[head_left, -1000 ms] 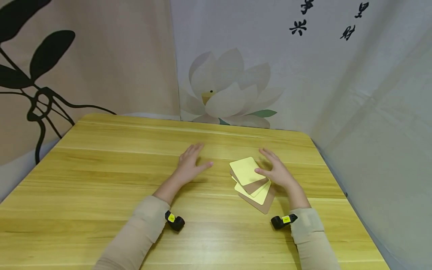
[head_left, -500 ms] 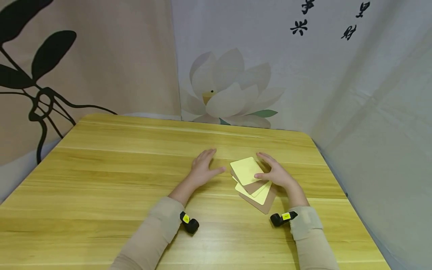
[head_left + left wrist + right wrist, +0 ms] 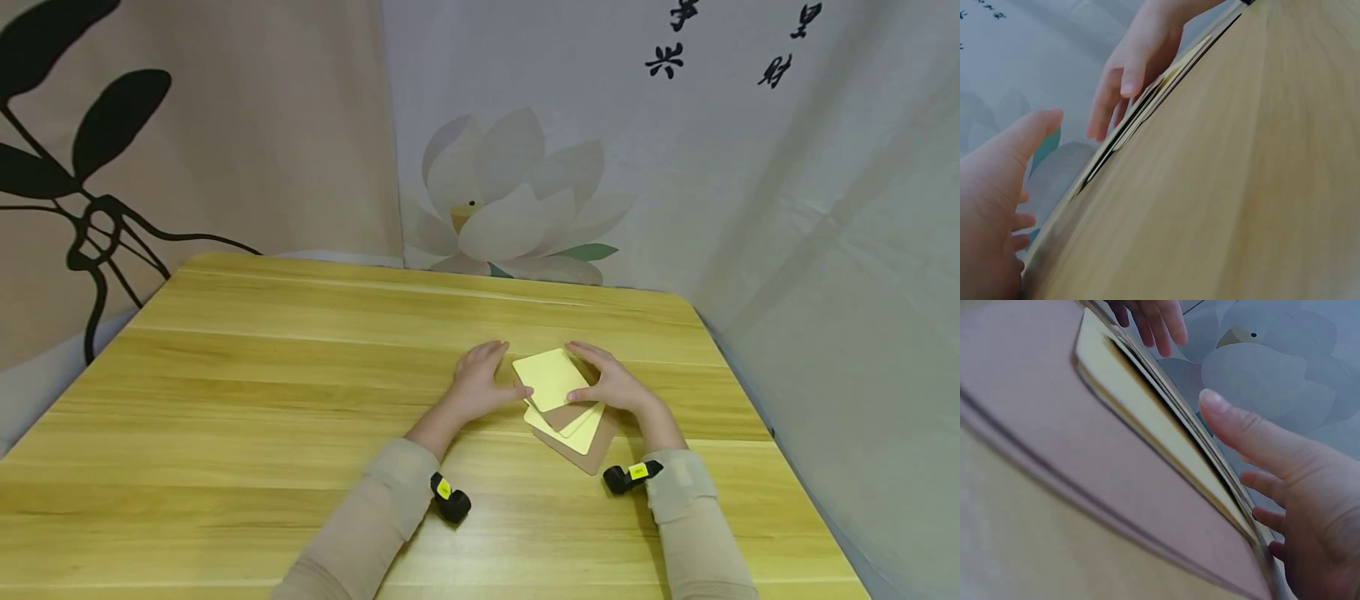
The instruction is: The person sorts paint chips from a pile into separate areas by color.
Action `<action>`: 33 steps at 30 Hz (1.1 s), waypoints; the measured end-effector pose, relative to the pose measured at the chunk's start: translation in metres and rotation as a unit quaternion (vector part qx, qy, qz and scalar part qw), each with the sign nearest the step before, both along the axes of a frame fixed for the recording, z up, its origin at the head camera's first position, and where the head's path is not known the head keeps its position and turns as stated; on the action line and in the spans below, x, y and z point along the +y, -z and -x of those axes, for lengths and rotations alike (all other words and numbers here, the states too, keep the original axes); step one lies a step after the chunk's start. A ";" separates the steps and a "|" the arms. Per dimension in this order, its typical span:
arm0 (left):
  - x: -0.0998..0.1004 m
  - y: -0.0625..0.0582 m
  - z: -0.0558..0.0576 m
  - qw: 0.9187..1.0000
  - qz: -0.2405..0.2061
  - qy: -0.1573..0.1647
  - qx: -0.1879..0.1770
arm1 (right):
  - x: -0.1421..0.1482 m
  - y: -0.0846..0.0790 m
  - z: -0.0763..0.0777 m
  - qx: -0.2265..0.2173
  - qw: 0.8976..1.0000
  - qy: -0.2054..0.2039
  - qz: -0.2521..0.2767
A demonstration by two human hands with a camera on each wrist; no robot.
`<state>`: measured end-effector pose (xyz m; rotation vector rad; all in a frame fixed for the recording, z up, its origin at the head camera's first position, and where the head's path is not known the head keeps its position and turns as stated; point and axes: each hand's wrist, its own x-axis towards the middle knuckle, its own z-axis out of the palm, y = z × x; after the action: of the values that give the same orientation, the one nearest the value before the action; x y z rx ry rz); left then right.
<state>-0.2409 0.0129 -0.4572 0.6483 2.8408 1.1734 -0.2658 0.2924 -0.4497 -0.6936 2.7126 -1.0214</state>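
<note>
Thin square boards with rounded corners lie fanned in an uneven stack right of the table's middle. A yellow board (image 3: 551, 379) is on top, and a brown board (image 3: 597, 446) lies lowest. My left hand (image 3: 480, 385) is at the stack's left side, thumb and fingers spread apart, thumb tip near the top board's edge. On the other side is my right hand (image 3: 617, 389), its thumb over the near right corner and its fingers along the far right edge. Whether either hand touches a board, I cannot tell. In the right wrist view, gaps show between stacked boards (image 3: 1154, 425).
The wooden table (image 3: 262, 400) has its far edge against a curtain (image 3: 525, 192) printed with a lotus, dark leaves and characters. A black wrist camera (image 3: 452, 502) is on the left sleeve and another camera (image 3: 628, 477) on the right.
My left hand has moved right and slightly nearer, up to the stack's left side. The right hand has shifted slightly left over the top board. The boards stay put.
</note>
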 end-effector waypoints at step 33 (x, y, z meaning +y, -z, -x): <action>0.027 0.002 -0.007 0.990 0.135 0.019 0.045 | -0.004 0.001 -0.002 0.011 0.998 -0.025 -0.053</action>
<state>-0.2341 0.0399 -0.4591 0.7503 2.9678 0.7514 -0.2642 0.2887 -0.4505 -0.7556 2.7300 -0.8578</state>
